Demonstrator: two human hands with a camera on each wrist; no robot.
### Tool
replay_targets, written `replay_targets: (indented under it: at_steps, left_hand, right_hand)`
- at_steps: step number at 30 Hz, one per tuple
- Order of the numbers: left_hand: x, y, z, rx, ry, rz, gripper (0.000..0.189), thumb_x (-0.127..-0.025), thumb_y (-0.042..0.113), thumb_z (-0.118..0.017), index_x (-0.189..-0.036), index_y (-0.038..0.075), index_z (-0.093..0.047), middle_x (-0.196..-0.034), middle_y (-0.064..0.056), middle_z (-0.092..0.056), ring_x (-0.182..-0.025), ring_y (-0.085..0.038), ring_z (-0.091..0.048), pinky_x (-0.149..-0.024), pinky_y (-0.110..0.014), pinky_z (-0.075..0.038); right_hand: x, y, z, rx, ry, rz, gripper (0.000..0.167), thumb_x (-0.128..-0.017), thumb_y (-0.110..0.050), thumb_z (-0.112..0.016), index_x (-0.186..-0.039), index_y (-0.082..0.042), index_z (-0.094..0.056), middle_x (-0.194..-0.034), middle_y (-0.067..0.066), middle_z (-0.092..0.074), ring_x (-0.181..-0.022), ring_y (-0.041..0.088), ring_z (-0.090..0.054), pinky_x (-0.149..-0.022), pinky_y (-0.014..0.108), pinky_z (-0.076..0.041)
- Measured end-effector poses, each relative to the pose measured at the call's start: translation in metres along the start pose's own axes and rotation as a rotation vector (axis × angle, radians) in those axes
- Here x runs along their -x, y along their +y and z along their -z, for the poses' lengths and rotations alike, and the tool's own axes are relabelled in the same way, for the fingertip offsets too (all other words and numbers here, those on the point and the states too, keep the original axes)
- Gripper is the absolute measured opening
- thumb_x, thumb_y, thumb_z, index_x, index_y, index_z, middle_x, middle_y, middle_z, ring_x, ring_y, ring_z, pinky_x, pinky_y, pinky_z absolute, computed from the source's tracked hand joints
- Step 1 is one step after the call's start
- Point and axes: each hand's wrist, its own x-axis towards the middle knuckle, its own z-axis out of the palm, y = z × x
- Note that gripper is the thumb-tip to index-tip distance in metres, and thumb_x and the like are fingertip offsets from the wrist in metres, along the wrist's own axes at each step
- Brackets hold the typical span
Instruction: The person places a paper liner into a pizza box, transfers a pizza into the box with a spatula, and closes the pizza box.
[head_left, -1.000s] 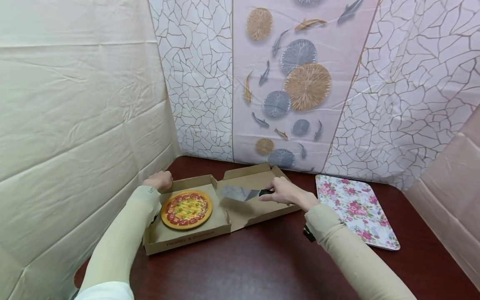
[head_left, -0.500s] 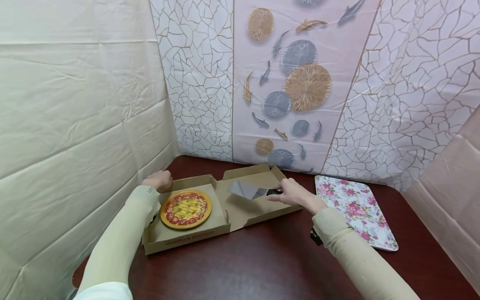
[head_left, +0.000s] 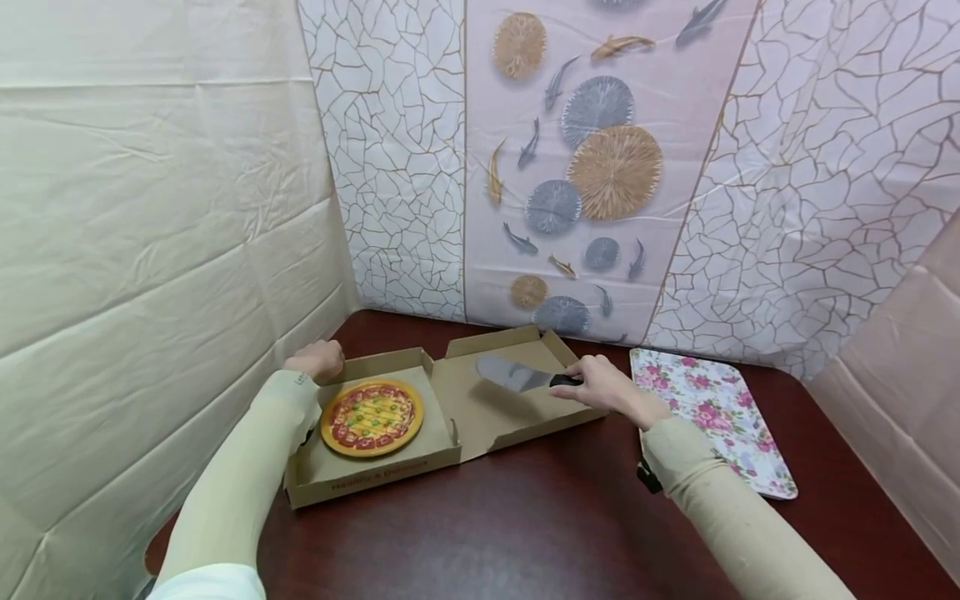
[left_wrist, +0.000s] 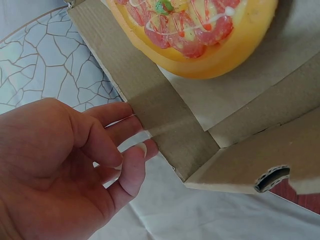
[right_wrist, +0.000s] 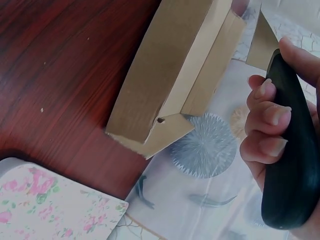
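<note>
A round pizza [head_left: 372, 418] lies in the base of an open cardboard pizza box [head_left: 375, 482], on the left in the head view. My left hand [head_left: 318, 362] is at the box's back left corner. In the left wrist view, the loosely bent fingers of that hand [left_wrist: 85, 155] touch the outside of the box wall [left_wrist: 165, 120]. My right hand [head_left: 600, 386] grips the black handle [right_wrist: 292, 150] of a pizza server. Its broad metal blade [head_left: 513, 374] points left, held above the opened lid [head_left: 517, 417] and apart from the pizza.
A flower-printed board [head_left: 712, 417] lies on the dark red table [head_left: 525, 533] right of the box. Fabric walls stand behind and at both sides, the patterned back one [head_left: 405, 208] close to the lid. The box's side flaps stand up around the lid.
My right hand has moved to the right with the pizza server, taking the blade farther from the pizza and tilting it. My left hand, the box and the pizza stay in place.
</note>
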Motion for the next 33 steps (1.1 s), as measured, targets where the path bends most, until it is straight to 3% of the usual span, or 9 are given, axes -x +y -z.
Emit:
replay_targets:
  at_steps: [3, 4, 7, 10, 20, 26, 33]
  left_hand:
    - [0.0, -0.001, -0.001, 0.003, -0.004, 0.001, 0.027, -0.096, 0.013, -0.041, -0.072, 0.012, -0.053, -0.072, -0.007, -0.051, -0.068, -0.023, -0.051, -0.061, -0.038, -0.04]
    - [0.0, -0.001, -0.001, 0.002, -0.005, 0.002, 0.027, -0.096, 0.013, -0.041, -0.072, 0.012, -0.054, -0.073, -0.007, -0.051, -0.068, -0.023, -0.051, -0.061, -0.038, -0.04]
    - [0.0, -0.001, 0.0, 0.001, -0.007, 0.004, 0.026, -0.096, 0.013, -0.041, -0.073, 0.011, -0.054, -0.074, -0.008, -0.052, -0.069, -0.024, -0.051, -0.061, -0.038, -0.04]
    - [0.002, -0.001, 0.002, -0.002, -0.009, 0.003, 0.027, -0.096, 0.013, -0.041, -0.073, 0.012, -0.054, -0.074, -0.008, -0.052, -0.069, -0.023, -0.051, -0.061, -0.037, -0.04]
    - [0.0, -0.001, 0.001, 0.005, -0.016, 0.007, 0.024, -0.096, 0.013, -0.042, -0.083, 0.008, -0.062, -0.077, -0.008, -0.054, -0.071, -0.024, -0.052, -0.063, -0.037, -0.041]
    - [-0.001, -0.001, 0.0, 0.008, -0.021, 0.007, 0.024, -0.096, 0.013, -0.042, -0.084, 0.007, -0.062, -0.075, -0.007, -0.052, -0.07, -0.023, -0.052, -0.062, -0.036, -0.04]
    - [-0.002, -0.001, -0.001, 0.001, -0.015, 0.005, 0.024, -0.096, 0.014, -0.042, -0.082, 0.008, -0.061, -0.076, -0.008, -0.053, -0.07, -0.023, -0.052, -0.061, -0.036, -0.04]
  right_hand:
    - [0.002, 0.003, 0.002, 0.002, 0.007, -0.013, 0.043, -0.088, -0.038, -0.068, -0.111, -0.002, -0.071, -0.1, 0.018, -0.072, -0.052, 0.009, -0.05, -0.056, 0.025, -0.042]
    - [0.003, 0.004, 0.002, -0.005, 0.003, -0.022, 0.045, -0.089, -0.038, -0.068, -0.114, -0.001, -0.069, -0.101, 0.02, -0.072, -0.051, 0.009, -0.052, -0.056, 0.026, -0.044]
    - [0.006, 0.007, 0.005, -0.035, -0.019, -0.061, 0.049, -0.088, -0.041, -0.067, -0.117, -0.001, -0.067, -0.079, 0.016, -0.071, -0.042, 0.01, -0.05, -0.05, 0.028, -0.046]
    - [0.008, 0.01, 0.007, -0.061, -0.034, -0.099, 0.045, -0.089, -0.041, -0.067, -0.115, -0.004, -0.069, -0.056, 0.005, -0.058, -0.035, 0.01, -0.042, -0.044, 0.027, -0.042]
    - [0.016, 0.024, 0.008, -0.034, -0.02, -0.114, 0.033, -0.091, -0.036, -0.065, -0.102, -0.005, -0.072, -0.053, -0.002, -0.053, -0.04, 0.008, -0.036, -0.045, 0.024, -0.035]
    - [0.021, 0.032, 0.009, -0.037, 0.013, -0.086, 0.035, -0.091, -0.037, -0.065, -0.1, -0.005, -0.074, -0.059, 0.0, -0.062, -0.044, 0.007, -0.038, -0.046, 0.024, -0.035]
    - [0.028, 0.04, 0.013, -0.025, 0.043, -0.087, 0.026, -0.092, -0.032, -0.065, -0.081, -0.009, -0.07, -0.052, -0.005, -0.043, -0.046, 0.008, -0.032, -0.049, 0.023, -0.031]
